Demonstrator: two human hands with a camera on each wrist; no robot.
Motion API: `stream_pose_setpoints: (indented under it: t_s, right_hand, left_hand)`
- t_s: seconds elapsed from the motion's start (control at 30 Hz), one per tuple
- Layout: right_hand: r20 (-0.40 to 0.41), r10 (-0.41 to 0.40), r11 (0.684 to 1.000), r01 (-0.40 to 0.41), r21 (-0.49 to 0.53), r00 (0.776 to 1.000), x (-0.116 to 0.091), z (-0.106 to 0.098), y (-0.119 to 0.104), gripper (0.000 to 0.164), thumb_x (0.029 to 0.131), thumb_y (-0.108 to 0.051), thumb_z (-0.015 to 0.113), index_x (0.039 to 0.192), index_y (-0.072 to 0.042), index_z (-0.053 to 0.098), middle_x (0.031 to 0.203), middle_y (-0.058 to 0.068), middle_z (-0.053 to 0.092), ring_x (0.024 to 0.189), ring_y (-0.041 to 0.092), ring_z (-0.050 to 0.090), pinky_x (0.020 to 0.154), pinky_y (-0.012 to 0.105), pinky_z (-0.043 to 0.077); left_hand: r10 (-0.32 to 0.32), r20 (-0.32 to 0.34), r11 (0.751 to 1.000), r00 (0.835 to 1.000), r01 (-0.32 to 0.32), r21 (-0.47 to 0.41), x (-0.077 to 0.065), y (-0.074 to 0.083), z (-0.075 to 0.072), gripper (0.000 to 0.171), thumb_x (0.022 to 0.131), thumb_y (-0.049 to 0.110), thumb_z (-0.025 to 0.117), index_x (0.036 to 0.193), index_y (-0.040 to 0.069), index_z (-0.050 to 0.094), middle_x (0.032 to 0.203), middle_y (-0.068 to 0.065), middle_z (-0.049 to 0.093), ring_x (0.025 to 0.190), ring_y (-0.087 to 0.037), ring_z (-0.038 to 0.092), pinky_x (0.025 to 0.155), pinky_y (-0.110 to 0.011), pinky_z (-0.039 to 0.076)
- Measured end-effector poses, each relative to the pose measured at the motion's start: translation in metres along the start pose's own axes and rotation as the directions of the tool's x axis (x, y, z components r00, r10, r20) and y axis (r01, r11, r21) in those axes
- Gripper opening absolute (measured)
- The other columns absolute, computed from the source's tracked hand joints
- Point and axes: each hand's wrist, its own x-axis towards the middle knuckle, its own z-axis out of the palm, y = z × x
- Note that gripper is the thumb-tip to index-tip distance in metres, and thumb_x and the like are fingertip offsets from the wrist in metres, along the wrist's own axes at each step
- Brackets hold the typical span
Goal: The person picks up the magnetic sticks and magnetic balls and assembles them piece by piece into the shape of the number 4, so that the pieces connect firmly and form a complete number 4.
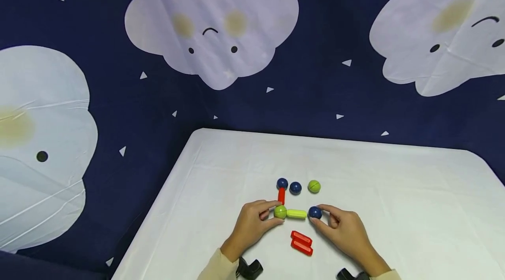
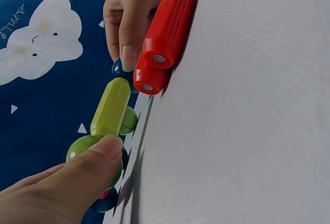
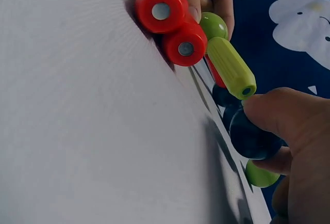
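With thumb and fingers, my left hand [image 1: 250, 224] pinches a green ball [image 1: 280, 212]. A yellow-green rod [image 1: 296, 214] sticks out from that ball to the right; a red rod [image 1: 281, 196] runs away from it to a blue ball [image 1: 282, 183] at its far end. My right hand [image 1: 348, 229] pinches another blue ball [image 3: 251, 135] by the rod's free end. A small gap shows between them in the head view. Nearer the front, two red rods [image 1: 301, 243] lie side by side, with round metal discs on their ends [image 2: 159, 58].
Behind the hands, a loose blue ball [image 1: 295, 188] and a loose green ball [image 1: 314, 186] rest on the white table [image 1: 414, 192]. A dark blue cloth with clouds [image 1: 213, 30] hangs beyond the table's back edge. Black straps with camera mounts [image 1: 250, 268] sit at both wrists.
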Motion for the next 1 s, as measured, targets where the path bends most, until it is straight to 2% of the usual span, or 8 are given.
stream_pose_setpoints:
  t_s: [0.27, 0.47, 0.67, 0.87, 1.0]
  right_hand:
    - [0.059, -0.027, 0.999, 0.029, -0.032, 0.998, 0.0012, -0.0019, -0.0036, 0.032, 0.080, -0.042, 0.088, 0.103, -0.021, 0.078, 0.054, -0.025, 0.030, 0.049, -0.004, 0.028, 0.049, 0.020, 0.024]
    - [0.070, -0.009, 0.998, 0.013, -0.061, 0.998, 0.0027, -0.0024, -0.0053, 0.033, 0.080, -0.042, 0.088, 0.105, -0.023, 0.078, 0.054, -0.024, 0.031, 0.049, -0.004, 0.028, 0.050, 0.020, 0.024]
    - [0.063, -0.012, 0.999, 0.015, -0.046, 0.998, 0.0019, -0.0023, -0.0069, 0.034, 0.080, -0.042, 0.087, 0.106, -0.022, 0.078, 0.055, -0.023, 0.031, 0.050, -0.003, 0.028, 0.049, 0.021, 0.024]
    - [0.023, -0.040, 0.999, 0.039, 0.031, 0.999, 0.0015, -0.0038, -0.0013, 0.037, 0.080, -0.035, 0.089, 0.112, -0.018, 0.078, 0.055, -0.024, 0.031, 0.050, -0.005, 0.027, 0.047, 0.019, 0.026]
    - [-0.020, -0.042, 0.990, 0.044, 0.131, 0.999, -0.0021, -0.0093, -0.0016, 0.029, 0.081, -0.025, 0.089, 0.108, -0.021, 0.079, 0.054, -0.024, 0.029, 0.049, -0.006, 0.024, 0.044, 0.017, 0.025]
  left_hand:
    - [-0.007, 0.003, 1.000, 1.000, 0.007, 0.001, 0.0017, 0.0006, -0.0013, 0.039, 0.080, 0.033, 0.088, 0.115, 0.019, 0.078, 0.065, 0.012, 0.038, 0.061, 0.002, 0.036, 0.056, -0.016, 0.032]
    - [-0.023, 0.004, 1.000, 1.000, 0.023, -0.003, 0.0024, 0.0013, -0.0023, 0.038, 0.080, 0.033, 0.088, 0.115, 0.020, 0.078, 0.066, 0.011, 0.039, 0.062, 0.001, 0.036, 0.057, -0.017, 0.033]
    - [-0.035, 0.005, 0.999, 0.999, 0.035, -0.007, 0.0014, 0.0022, -0.0030, 0.039, 0.081, 0.033, 0.088, 0.116, 0.019, 0.078, 0.066, 0.009, 0.040, 0.062, 0.000, 0.037, 0.057, -0.017, 0.034]
    - [-0.028, -0.007, 1.000, 1.000, 0.028, -0.014, 0.0003, -0.0002, -0.0012, 0.039, 0.080, 0.032, 0.088, 0.116, 0.020, 0.078, 0.066, 0.008, 0.040, 0.062, 0.001, 0.037, 0.057, -0.018, 0.034]
    - [-0.015, -0.005, 1.000, 1.000, 0.015, -0.025, 0.0019, -0.0007, 0.0010, 0.039, 0.080, 0.032, 0.088, 0.116, 0.021, 0.077, 0.066, 0.009, 0.039, 0.062, 0.000, 0.036, 0.057, -0.018, 0.034]
